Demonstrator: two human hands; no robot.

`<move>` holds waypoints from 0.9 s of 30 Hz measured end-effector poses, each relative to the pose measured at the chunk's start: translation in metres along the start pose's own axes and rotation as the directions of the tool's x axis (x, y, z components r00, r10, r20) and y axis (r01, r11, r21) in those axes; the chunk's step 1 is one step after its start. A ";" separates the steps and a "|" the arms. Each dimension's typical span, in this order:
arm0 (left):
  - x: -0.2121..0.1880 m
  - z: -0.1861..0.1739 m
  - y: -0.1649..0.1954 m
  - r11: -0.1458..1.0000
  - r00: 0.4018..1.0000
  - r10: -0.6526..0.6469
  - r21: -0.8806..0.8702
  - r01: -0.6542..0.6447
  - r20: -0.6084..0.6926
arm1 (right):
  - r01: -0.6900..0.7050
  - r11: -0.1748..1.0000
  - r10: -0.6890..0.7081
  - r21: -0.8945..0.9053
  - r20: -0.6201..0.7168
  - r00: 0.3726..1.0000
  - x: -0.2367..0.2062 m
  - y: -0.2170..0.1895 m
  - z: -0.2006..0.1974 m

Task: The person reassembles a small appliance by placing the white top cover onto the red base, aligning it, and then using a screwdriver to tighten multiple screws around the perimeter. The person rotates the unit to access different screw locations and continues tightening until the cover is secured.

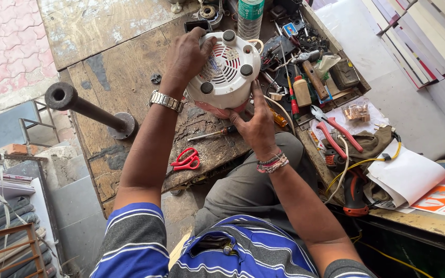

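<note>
- Far left on the worn wooden workbench (130, 67) stands a dark metal post (86, 108) on a round foot, well apart from the work.
- Nearer the front edge lie red-handled scissors (185, 159), and just right of them a small screwdriver (213, 134), both loose on the wood.
- The left hand (187, 54), a metal watch on its wrist, is clamped over the far left side of a round white appliance base (227, 69), fingers curled around its rim.
- That base is held upside down above the bench's middle, tilted toward the person. Its underside shows four dark rubber feet, a fan of vent slots and a label, with a pinkish body just visible beneath.
- The right hand (257, 126) props it from the near side, fingers spread and pressing on the lower rim, the thumb up along the edge.
- It looks to me like an inspection or opening-up stage: the bottom is turned up and steadied, no tool in either hand. Going further would, I'd judge, call for freeing one hand while the other keeps the base from rolling.
- To the right sits a cluttered tool tray (310, 67) with a hammer and bottles; past it lie red-handled pliers (333, 128).
</note>
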State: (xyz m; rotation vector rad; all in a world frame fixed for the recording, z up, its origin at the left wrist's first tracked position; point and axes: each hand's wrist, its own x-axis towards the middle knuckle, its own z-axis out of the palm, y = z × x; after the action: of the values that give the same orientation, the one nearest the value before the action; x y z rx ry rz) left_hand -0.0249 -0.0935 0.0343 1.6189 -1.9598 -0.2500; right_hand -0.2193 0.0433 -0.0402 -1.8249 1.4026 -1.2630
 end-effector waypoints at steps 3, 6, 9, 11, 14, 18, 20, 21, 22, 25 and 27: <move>0.001 -0.001 0.000 0.992 0.991 -0.110 -0.046 0.114 0.076 | 0.163 0.973 -0.165 -0.166 0.002 0.986 0.003 0.003 -0.003; 0.001 -0.002 0.000 0.993 0.992 -0.083 -0.080 0.090 0.093 | 0.295 0.920 -0.305 -0.257 0.004 0.952 0.006 0.004 -0.003; 0.001 -0.002 0.002 0.999 0.990 -0.036 -0.012 0.037 0.134 | 0.382 0.778 -0.397 -0.498 0.080 0.914 0.008 0.003 -0.003; -0.001 0.000 0.006 0.988 0.982 -0.084 0.141 0.060 0.171 | 0.369 0.721 -0.411 -0.586 0.067 0.909 0.009 0.001 -0.005; -0.005 0.002 0.009 0.977 0.994 -0.041 0.211 0.019 0.103 | 0.370 0.666 -0.406 -0.647 0.102 0.908 0.010 -0.004 -0.009; -0.006 0.003 0.005 0.830 0.827 0.515 0.374 -0.414 -0.228 | 0.352 0.736 -0.286 -0.578 0.207 0.936 0.016 -0.010 -0.021; -0.007 0.003 0.001 0.862 0.866 0.484 0.235 -0.448 -0.126 | 0.367 0.779 -0.245 -0.509 0.292 0.925 0.024 -0.013 -0.033; -0.008 0.003 0.001 0.875 0.879 0.471 0.165 -0.456 -0.073 | 0.364 0.783 -0.201 -0.504 0.349 0.915 0.029 -0.014 -0.040; -0.008 0.003 0.000 0.886 0.896 0.443 0.169 -0.431 -0.036 | 0.362 0.789 -0.157 -0.497 0.407 0.900 0.034 -0.016 -0.049; -0.005 0.004 0.001 0.908 0.926 0.377 0.185 -0.376 0.034 | 0.400 0.781 -0.222 -0.480 0.385 0.896 0.043 -0.020 -0.070; -0.006 0.004 0.002 0.915 0.936 0.350 0.201 -0.350 0.036 | 0.461 0.761 -0.380 -0.457 0.262 0.887 0.042 -0.023 -0.074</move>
State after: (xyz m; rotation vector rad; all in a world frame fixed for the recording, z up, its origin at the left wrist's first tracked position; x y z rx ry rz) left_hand -0.0285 -0.0881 0.0299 1.3478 -2.2921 0.0985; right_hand -0.2732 0.0218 0.0264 -2.6671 1.3677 -0.9602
